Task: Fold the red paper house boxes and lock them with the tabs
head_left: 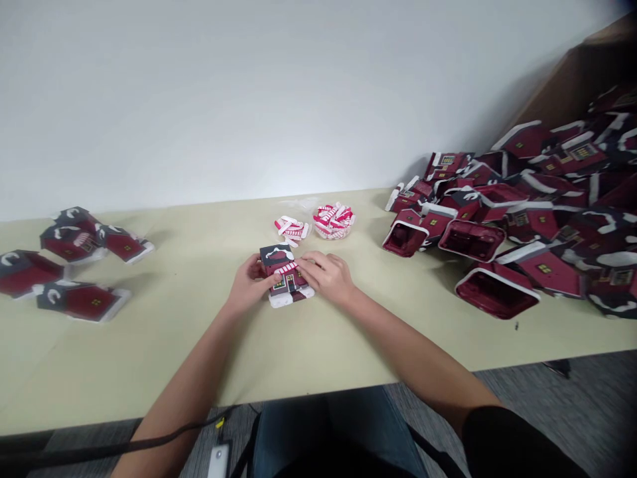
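A small dark-red toy house (pixel 299 279) with a dark grey, white-edged roof lies face up on the table in front of me. My left hand (pixel 250 284) grips its left side, thumb on the front. On the house front sits a pink-and-white striped awning (pixel 285 268). My right hand (pixel 328 275) is at the awning's right end, its fingers closed and pressed against it; the fingertips are partly hidden. Just behind the house, more striped awnings (pixel 293 230) lie on a clear plastic bag. A clear bowl (pixel 334 232) beside them is heaped with similar pieces.
Several houses with awning-like or snowy trim, one a red house (pixel 82 302), lie at the left. A large pile of red houses (pixel 530 219) fills the right, some with open bottoms facing me. A pale wall (pixel 279 99) closes the back. A black cable (pixel 164 438) crosses below the table edge.
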{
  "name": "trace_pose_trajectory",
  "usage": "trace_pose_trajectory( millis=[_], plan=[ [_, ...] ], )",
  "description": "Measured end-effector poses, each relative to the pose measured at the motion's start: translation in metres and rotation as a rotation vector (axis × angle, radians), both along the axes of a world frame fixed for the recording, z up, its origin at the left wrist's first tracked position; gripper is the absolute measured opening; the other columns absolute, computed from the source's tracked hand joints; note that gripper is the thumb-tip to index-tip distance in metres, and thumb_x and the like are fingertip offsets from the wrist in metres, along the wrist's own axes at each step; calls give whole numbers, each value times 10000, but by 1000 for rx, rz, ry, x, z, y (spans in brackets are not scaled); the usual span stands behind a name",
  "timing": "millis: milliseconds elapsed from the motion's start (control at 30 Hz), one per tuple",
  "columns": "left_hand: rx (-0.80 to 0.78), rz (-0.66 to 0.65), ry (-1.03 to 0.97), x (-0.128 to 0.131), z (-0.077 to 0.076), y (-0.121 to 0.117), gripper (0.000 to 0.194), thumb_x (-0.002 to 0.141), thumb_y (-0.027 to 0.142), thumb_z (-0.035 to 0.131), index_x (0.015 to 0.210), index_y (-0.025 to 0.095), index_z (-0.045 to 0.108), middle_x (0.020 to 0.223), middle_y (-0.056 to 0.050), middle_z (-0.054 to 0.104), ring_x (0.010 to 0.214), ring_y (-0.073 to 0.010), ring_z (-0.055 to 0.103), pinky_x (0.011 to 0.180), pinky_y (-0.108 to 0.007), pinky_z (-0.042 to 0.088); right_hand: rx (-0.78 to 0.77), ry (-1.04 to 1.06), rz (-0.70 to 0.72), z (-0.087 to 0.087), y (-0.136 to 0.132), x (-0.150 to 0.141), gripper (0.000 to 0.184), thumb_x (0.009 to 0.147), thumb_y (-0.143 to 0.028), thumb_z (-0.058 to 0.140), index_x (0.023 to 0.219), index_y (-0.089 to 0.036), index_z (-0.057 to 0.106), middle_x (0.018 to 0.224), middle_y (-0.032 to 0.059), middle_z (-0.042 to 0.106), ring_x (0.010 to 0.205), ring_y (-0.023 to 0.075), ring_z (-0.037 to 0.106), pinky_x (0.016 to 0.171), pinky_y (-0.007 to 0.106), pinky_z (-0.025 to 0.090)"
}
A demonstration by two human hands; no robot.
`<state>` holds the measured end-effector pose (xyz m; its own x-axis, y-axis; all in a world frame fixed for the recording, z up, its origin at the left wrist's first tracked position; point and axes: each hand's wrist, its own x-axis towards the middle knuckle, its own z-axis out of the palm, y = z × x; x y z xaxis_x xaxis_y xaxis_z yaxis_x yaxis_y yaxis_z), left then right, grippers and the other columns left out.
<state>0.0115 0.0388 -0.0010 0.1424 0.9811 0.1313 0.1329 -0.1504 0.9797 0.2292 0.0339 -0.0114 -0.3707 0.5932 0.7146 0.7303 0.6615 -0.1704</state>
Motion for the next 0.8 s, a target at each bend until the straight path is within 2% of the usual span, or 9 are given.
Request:
trace_pose_trajectory(
  millis=[133,333,433,500,567,633,800],
  plan=[
    [81,-5,97,-1,2,-3,634,672,485,808,1172,150,609,1048,-118,707,924,-266,671,829,-386,534,27,-95,1,2,0,5,267,999,-285,484,1027,-270,749,1010,45,740,740,116,640,629,282,379],
    [130,-69,192,-6,7,-8,573,766,473,739,1237,180,592,1126,-108,693,988,-266,650,861,-371,501,97,-137,30,1,-4,8,218,977,-302,532,967,-275,748,978,29,742,701,100,611,604,290,337],
    [149,-97,223,-8,8,-10,562,784,475,718,1246,184,585,1121,-100,689,1002,-271,641,862,-367,492,279,-117,38,0,-6,5,176,961,-286,571,920,-261,741,913,5,753,654,84,604,582,292,326],
    [152,-129,240,-8,9,-12,621,758,457,748,1281,184,554,1143,-104,679,1018,-278,634,862,-367,492,423,-76,29,0,-7,3,140,938,-255,608,874,-230,729,864,-2,754,644,79,612,578,293,329],
    [145,-142,258,-6,9,-15,703,712,428,794,1310,184,520,1165,-113,669,1024,-282,632,856,-371,496,501,-34,25,0,-7,3,113,914,-215,634,840,-202,717,835,3,752,660,81,631,582,295,337],
    [126,-130,249,-3,10,-17,716,691,411,812,1304,189,516,1166,-116,668,1015,-282,637,848,-379,504,500,-16,40,-1,-7,4,113,910,-195,632,835,-201,715,831,7,749,689,83,647,585,296,339],
    [96,-89,196,2,9,-19,652,697,406,808,1257,198,548,1147,-107,682,1007,-279,653,858,-394,517,361,-36,79,-6,-6,6,153,949,-245,587,901,-251,732,874,13,748,718,82,653,577,296,329]
  ],
)
